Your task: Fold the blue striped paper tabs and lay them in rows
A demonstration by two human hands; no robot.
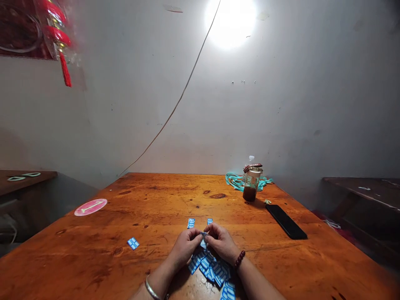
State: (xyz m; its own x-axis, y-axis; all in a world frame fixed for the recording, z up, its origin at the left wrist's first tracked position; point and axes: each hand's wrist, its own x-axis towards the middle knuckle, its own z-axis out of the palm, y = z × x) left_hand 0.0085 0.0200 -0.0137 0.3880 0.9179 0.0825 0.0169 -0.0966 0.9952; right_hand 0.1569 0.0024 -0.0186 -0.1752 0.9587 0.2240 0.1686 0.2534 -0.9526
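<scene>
Both hands meet over the near middle of the wooden table [162,208]. My left hand [186,246] and my right hand [222,243] each pinch a small blue-and-white piece [203,240] between thumb and fingers, partly hidden by the fingertips. Below them, between my wrists, lies a loose pile of similar blue-and-white pieces [215,270]. Just beyond my left fingers is one piece [191,223], and another [210,221] lies beyond my right fingers. A separate piece [133,243] rests on the table to the left.
A black phone [286,221] lies at the right, with a bottle of dark liquid [251,186] and turquoise straps [233,181] behind it. At the left edge is a round pink sign [90,207]. Darker tables [26,180] [362,189] flank this one; a wall stands behind.
</scene>
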